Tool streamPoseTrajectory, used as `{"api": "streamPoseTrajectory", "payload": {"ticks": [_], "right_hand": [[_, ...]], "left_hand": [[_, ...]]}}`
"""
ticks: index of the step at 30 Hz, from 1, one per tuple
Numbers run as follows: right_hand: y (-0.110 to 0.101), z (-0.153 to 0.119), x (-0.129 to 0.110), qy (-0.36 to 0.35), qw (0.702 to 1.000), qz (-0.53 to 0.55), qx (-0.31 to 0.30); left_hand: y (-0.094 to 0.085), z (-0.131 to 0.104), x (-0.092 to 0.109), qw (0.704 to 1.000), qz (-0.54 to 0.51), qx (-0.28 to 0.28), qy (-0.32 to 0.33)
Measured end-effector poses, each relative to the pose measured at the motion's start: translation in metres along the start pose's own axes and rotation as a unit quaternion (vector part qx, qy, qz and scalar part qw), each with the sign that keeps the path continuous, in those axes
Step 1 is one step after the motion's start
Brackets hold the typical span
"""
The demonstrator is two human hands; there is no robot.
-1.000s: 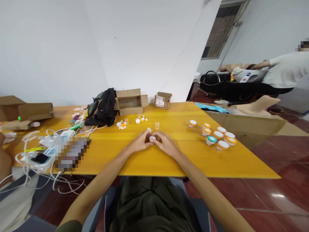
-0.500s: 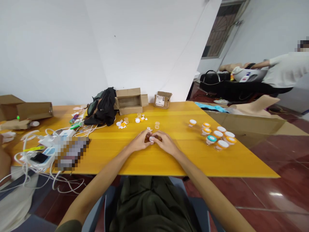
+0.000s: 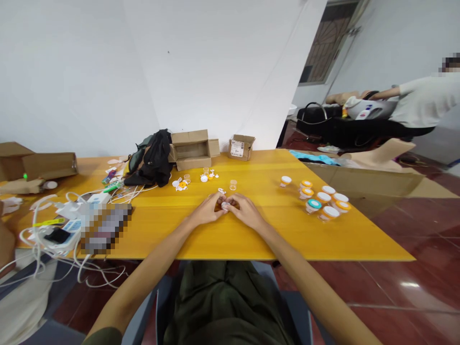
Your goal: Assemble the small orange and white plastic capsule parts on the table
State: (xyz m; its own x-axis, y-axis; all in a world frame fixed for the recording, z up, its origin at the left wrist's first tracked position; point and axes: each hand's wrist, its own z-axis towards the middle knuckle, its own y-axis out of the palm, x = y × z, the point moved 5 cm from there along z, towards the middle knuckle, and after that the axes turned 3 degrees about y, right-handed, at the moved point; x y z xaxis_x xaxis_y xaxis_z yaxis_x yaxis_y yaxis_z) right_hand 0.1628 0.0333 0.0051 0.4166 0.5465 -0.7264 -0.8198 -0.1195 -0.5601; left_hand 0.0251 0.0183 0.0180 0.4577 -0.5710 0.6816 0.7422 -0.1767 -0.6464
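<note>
My left hand (image 3: 209,209) and my right hand (image 3: 245,209) meet over the middle of the table, their fingers closed around a small round white lid (image 3: 225,206). Fingers hide most of the lid and whatever lies beneath it. Just beyond my fingertips are some small white pieces (image 3: 222,191). A clear, open plastic cup (image 3: 233,185) stands a little farther back. Farther left lie white discs and orange rings (image 3: 182,184), with another group of small white and orange parts (image 3: 204,178) beside a clear cup.
Several lidded jars (image 3: 328,213) with orange, white and teal tops stand at the right. Cardboard boxes (image 3: 194,162) and a black bag (image 3: 156,158) line the back. Cables and a power strip (image 3: 68,237) clutter the left. Another person (image 3: 424,103) is at the far right.
Both hands stay in the same place around the white lid, which has turned or tilted slightly between the fingers. The whole view has shifted a little.
</note>
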Motion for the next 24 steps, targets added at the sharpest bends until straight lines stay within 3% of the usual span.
{"api": "streamPoseTrajectory", "payload": {"ticks": [12,24], "right_hand": [[0.0006,0.0027,-0.0012,-0.013,0.998,0.056,-0.020],[0.0016,0.0012,-0.0003,-0.019,1.000,-0.003,0.000]], "left_hand": [[-0.0017,0.0001,-0.0012,1.000,0.013,-0.009,-0.001],[-0.0021,-0.0013,-0.0004,1.000,0.022,-0.002,-0.003]]}}
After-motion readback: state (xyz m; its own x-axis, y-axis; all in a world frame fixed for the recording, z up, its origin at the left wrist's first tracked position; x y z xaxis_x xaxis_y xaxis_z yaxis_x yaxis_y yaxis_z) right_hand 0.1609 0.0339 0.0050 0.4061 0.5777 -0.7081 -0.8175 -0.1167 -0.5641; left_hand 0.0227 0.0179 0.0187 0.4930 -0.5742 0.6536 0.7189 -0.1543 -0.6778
